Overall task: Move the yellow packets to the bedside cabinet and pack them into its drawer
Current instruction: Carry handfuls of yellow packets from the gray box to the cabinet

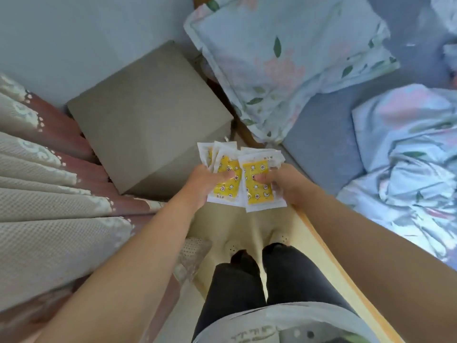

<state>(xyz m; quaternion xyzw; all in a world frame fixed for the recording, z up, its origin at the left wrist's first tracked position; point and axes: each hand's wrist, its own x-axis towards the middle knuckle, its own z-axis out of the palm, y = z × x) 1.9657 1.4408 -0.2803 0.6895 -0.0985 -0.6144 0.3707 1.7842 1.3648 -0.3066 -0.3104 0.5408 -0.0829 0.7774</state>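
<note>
Before the bedside cabinet (148, 115), my left hand (203, 186) pinched one fan of yellow packets (256, 194) and my right hand (289, 184) another, held in the air off the cabinet's near corner; stacking both into one hand looked wise, freeing the other for the drawer.

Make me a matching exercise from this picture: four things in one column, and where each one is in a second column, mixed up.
Things
1. yellow packets
2. bedside cabinet
3. floral pillow
4. curtain

Places
A. hanging in folds on the left
B. on the bed, upper right
C. held by the left hand and right hand
D. standing between curtain and bed

Pairs: 1-C, 2-D, 3-B, 4-A
</note>
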